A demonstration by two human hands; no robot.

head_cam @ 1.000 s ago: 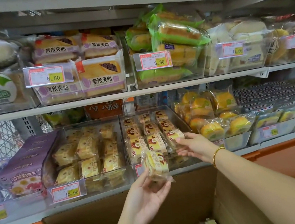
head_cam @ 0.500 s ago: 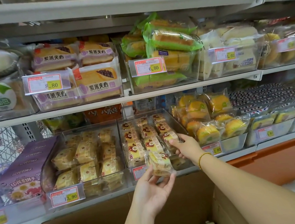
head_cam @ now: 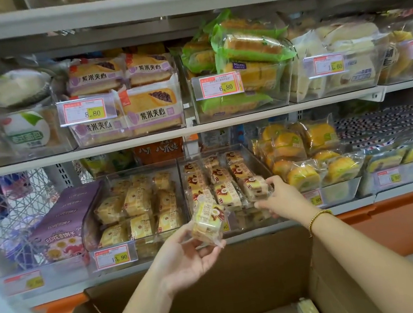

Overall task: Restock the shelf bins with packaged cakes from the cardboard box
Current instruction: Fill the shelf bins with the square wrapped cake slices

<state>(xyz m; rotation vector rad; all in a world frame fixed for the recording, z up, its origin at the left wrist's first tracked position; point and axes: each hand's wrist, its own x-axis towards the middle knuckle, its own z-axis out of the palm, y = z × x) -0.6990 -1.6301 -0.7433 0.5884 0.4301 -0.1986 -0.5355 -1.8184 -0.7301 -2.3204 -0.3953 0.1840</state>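
1. Slightly higher than a second ago, left hand (head_cam: pixel 187 260) holds a wrapped cake (head_cam: pixel 207 221) before the clear bin (head_cam: pixel 255 158), fingers curled round it.
2. Reaching in, right hand (head_cam: pixel 281 199) pinches the bin's front-right cake (head_cam: pixel 254 186).
3. Below, cardboard box (head_cam: pixel 265 266) stands open.

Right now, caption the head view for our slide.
Left hand holds a packaged cake; right hand grips a second cake in the clear bin.

A purple biscuit box (head_cam: pixel 69 214) lies just right of a white wire rack (head_cam: pixel 21 202).
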